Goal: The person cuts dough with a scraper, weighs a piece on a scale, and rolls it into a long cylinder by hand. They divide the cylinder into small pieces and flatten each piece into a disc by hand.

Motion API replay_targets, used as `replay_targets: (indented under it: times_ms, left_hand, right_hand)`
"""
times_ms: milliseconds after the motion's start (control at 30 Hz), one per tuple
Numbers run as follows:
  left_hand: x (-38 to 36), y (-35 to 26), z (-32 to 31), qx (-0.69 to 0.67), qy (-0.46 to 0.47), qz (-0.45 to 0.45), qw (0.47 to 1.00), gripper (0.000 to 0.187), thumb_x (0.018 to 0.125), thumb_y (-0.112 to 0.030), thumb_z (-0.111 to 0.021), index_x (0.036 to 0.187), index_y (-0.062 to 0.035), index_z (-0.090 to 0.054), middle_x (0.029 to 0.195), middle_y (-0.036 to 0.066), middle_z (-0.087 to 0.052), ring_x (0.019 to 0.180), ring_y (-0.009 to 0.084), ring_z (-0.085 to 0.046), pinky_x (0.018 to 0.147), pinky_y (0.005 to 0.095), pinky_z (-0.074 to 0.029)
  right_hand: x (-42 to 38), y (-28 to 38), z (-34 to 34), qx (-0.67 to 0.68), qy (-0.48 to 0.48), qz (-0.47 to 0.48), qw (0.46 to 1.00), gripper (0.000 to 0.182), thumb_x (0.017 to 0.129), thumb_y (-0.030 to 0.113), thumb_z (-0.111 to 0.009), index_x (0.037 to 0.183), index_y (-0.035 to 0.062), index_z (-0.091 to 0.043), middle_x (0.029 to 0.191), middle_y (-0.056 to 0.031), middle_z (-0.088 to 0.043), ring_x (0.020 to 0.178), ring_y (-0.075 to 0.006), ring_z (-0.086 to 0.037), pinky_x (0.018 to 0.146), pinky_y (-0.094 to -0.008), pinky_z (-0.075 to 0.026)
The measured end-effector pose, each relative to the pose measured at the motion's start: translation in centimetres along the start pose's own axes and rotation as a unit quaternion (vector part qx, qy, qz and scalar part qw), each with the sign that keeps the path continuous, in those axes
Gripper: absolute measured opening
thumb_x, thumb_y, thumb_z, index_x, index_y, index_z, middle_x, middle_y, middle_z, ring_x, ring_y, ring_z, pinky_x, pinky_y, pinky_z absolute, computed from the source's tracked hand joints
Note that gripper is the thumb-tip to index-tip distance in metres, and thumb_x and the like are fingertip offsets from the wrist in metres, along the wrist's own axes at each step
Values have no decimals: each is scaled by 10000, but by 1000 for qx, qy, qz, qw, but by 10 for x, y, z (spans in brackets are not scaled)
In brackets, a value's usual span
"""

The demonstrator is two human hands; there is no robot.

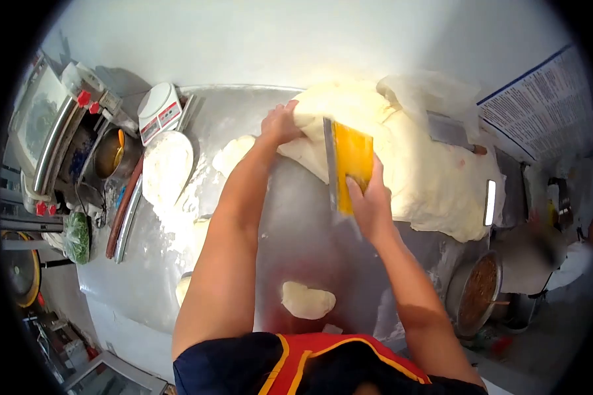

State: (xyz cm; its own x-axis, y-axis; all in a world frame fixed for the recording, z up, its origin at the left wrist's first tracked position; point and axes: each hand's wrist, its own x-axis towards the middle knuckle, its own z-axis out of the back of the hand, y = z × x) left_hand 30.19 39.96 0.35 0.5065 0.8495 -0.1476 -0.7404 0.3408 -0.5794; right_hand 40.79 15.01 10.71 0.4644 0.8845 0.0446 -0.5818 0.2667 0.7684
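Note:
A big pale dough mass [422, 164] lies across the far right of the steel table [310, 230]. My left hand [280, 124] grips the dough's left edge and pulls at it. My right hand [369, 201] holds a yellow dough scraper [349, 161] upright, its metal blade set against the dough just right of my left hand. A small cut lump of dough [308, 301] sits near me at the table's front. Another lump [232, 153] lies left of my left forearm.
A flattened dough sheet [168, 168] and a white kitchen scale [159, 112] sit at the left. A rolling pin [123, 207] lies along the left edge. A pot [476, 293] with brown filling stands at the right, near another person [560, 257].

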Motion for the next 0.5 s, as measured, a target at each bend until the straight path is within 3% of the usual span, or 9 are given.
replay_targets:
  times_ms: [67, 100, 167, 267, 333, 367, 400, 467, 500]
  left_hand:
    - [-2, 11, -15, -30, -29, -5, 999, 678, 662, -359, -789, 1288, -251, -553, 1207, 149, -614, 1111, 327, -582, 941, 425, -470]
    - [-23, 9, -20, -30, -75, -1, 997, 536, 731, -340, -734, 1223, -175, -601, 1100, 163, -654, 1058, 330, -609, 906, 407, -482]
    - [-59, 8, -34, -62, -118, 7, 991, 539, 748, -337, -727, 1232, -145, -589, 1119, 169, -647, 1061, 333, -606, 891, 417, -488]
    - [-88, 18, -65, -90, -200, 4, 976, 534, 768, -300, -720, 1239, -93, -580, 1098, 173, -651, 1008, 345, -621, 841, 438, -500]
    - [-99, 17, -72, -115, -226, 10, 967, 505, 757, -242, -724, 1220, -80, -601, 1071, 169, -652, 986, 346, -622, 818, 445, -506]
    - [-99, 20, -76, -113, -244, -5, 963, 495, 761, -245, -723, 1212, -77, -607, 1066, 173, -653, 984, 348, -621, 815, 445, -504]
    - [-100, 23, -79, -111, -254, -15, 961, 485, 765, -248, -723, 1204, -74, -612, 1061, 176, -654, 981, 350, -620, 812, 445, -502]
    - [-99, 27, -78, -137, -237, -22, 962, 487, 764, -254, -727, 1200, -71, -615, 1078, 179, -655, 972, 358, -622, 819, 440, -500]
    - [-102, 26, -75, -142, -233, -20, 962, 491, 773, -258, -726, 1210, -68, -606, 1097, 176, -652, 975, 358, -624, 825, 441, -499]
  right_hand:
    - [18, 15, -18, 7, -7, 59, 998, 699, 890, 63, -561, 1477, 71, -183, 1169, -261, -608, 1090, -452, -577, 894, -451, -481]
    - [25, 17, -26, 2, -3, 78, 997, 724, 888, 62, -560, 1489, 81, -156, 1146, -269, -613, 1065, -461, -582, 877, -458, -485]
    - [36, 17, -42, -9, 6, 112, 994, 776, 882, 60, -556, 1511, 103, -103, 1100, -285, -623, 1014, -480, -592, 844, -473, -493]
    - [49, 17, -52, -85, 58, 82, 991, 799, 879, 62, -564, 1522, 149, -98, 999, -301, -640, 910, -487, -617, 786, -494, -501]
    - [52, 16, -55, -104, 60, 131, 984, 804, 882, 84, -567, 1527, 202, -101, 905, -306, -646, 841, -488, -623, 743, -516, -498]
    - [55, 16, -56, -139, 73, 104, 982, 800, 886, 99, -568, 1527, 215, -104, 894, -307, -645, 838, -485, -624, 742, -513, -497]
    - [55, 18, -57, -174, 94, 71, 978, 795, 890, 115, -568, 1528, 228, -107, 882, -308, -645, 834, -482, -625, 742, -511, -496]
    - [56, 17, -56, -209, 87, 108, 968, 793, 887, 133, -581, 1523, 216, -115, 835, -283, -651, 806, -473, -625, 761, -511, -495]
    - [58, 27, -55, -208, 112, 75, 969, 820, 868, 111, -580, 1527, 188, -98, 795, -279, -650, 758, -453, -638, 701, -502, -499]
